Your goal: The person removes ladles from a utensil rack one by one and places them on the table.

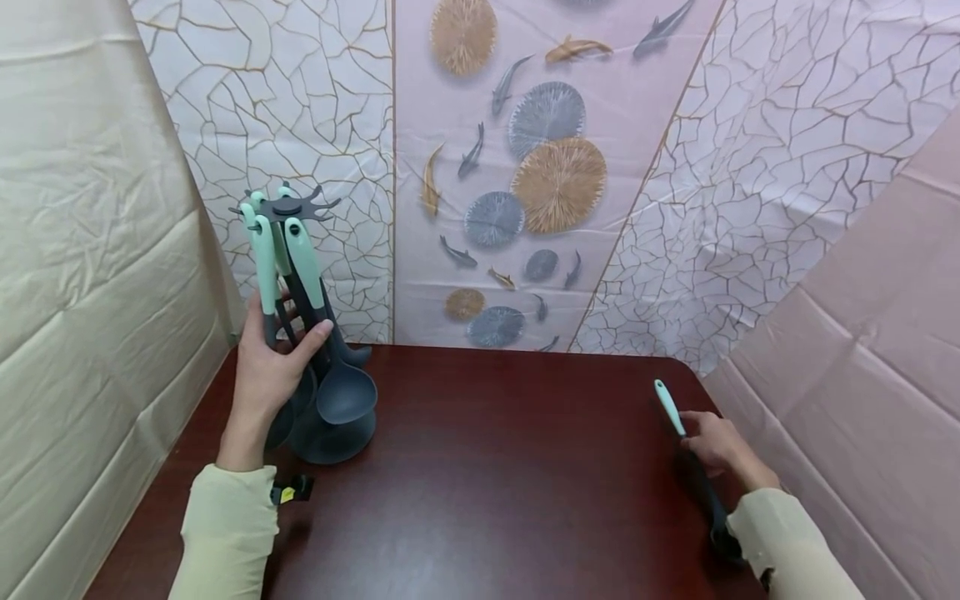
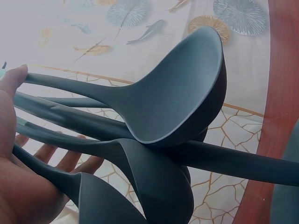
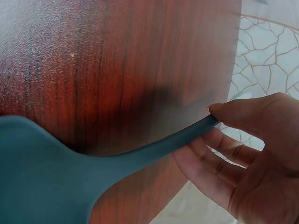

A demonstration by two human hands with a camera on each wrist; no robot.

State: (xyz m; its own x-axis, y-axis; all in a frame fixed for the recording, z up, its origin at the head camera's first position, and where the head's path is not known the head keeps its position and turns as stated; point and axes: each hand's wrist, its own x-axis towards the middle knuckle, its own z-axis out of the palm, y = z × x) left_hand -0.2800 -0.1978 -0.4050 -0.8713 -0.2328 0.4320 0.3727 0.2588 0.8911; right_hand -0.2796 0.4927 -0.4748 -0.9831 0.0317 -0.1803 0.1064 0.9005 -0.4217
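Observation:
At the left of the head view, my left hand grips several dark kitchen utensils with mint handles, which hang round a utensil stand. Its thumb lies along the handle of a ladle in the left wrist view, and the fingers reach behind the other handles. The stand's round dark base shows below the ladle bowl. Over the table's right side, my right hand pinches a single utensil with a broad dark head and mint handle end. Part of that head is cut off in the right wrist view.
The dark red wooden table spans the space between the hands. Behind it hangs a patterned cloth, with pale cloth walls at the left and right. A small black and yellow object shows beside the left sleeve.

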